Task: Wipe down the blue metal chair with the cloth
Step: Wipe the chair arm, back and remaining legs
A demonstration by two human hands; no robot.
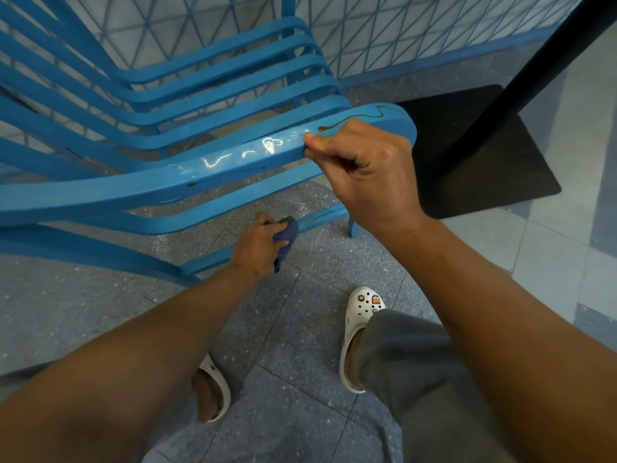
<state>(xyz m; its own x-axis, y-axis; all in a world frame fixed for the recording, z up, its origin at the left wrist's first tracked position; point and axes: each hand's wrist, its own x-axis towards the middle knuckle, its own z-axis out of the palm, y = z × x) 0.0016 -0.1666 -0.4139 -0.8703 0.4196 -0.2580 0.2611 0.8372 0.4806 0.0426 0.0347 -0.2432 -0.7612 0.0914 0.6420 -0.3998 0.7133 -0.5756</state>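
Blue metal chair (160, 128) stands on the speckled tiled floor (300, 379) right in front of me, its slatted seat running away toward the mesh fence (417, 31) at the far side. From my head view, my hands are well apart. My right hand (364, 168) is closed on the outer end of the near armrest (213, 168), thumb on top, fingers curled under, steadying the frame. My left hand (258, 242) is lower down, clamped on the bunched dark blue cloth (285, 238), which is pressed against the near end of a lower rail (233, 218) just beside the front leg.

On the armrest top I can see white smears (240, 153) along the middle and a thin brown squiggle (354, 118) toward the rounded tip, beside my right thumb. So I judge the wiping is underway on the low rail, with the armrest top not yet cleaned.

Next I would bring the cloth up onto the armrest and rub along those marks; my right hand would need to shift off the tip so the brown line can be reached. A black table base (474, 155) sits close on the right, leaving little room there.
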